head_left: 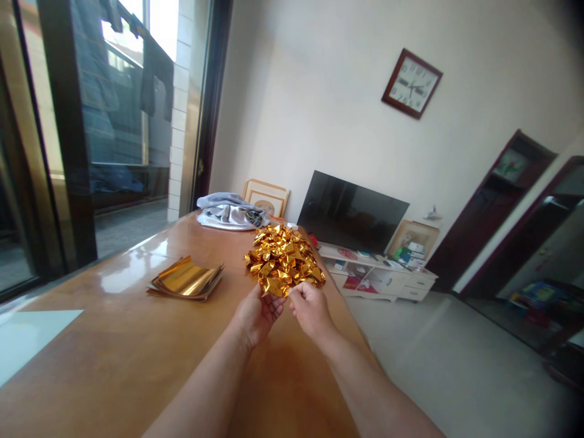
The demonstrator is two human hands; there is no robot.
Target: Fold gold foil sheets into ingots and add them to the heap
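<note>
Both my hands are at the near edge of a heap of folded gold foil paper pieces on the wooden table. A folded piece of gold foil paper lies between them. My left hand grips its left end, thumb on the near side and fingers curled below. With thumb and forefinger, my right hand pinches the right end. This piece overlaps the heap in view, so its full outline is hard to make out. To the left rests a stack of flat gold foil sheets, slightly curled at the edges.
Folded clothes lie at the table's far end. A pale sheet is at its left edge. Beyond stand a television and a white cabinet. Glass doors are on the left.
</note>
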